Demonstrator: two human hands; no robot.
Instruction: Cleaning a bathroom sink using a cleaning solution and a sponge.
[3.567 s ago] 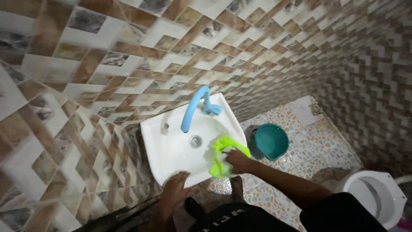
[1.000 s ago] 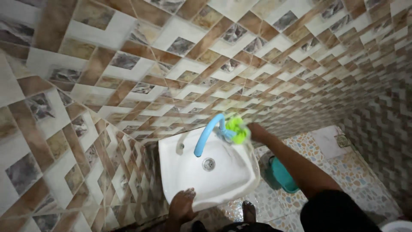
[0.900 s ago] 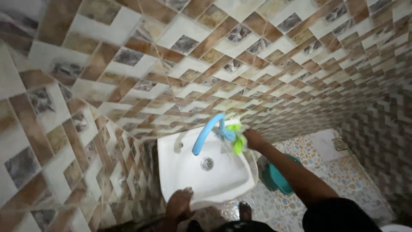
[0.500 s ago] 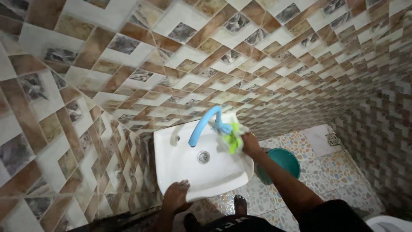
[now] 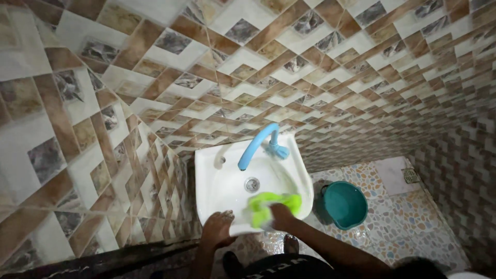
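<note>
Glossy white basin (image 5: pixel 217 194); right hand (image 5: pixel 281 216) presses fuzzy green cloth (image 5: pixel 266 204).

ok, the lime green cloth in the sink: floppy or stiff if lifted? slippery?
Probably floppy: the lime green cloth lies bunched and folded under the right hand, following the curve of the white ceramic sink. Likely light. If it is wet, which I cannot tell, it may slide easily on the glossy basin.
</note>
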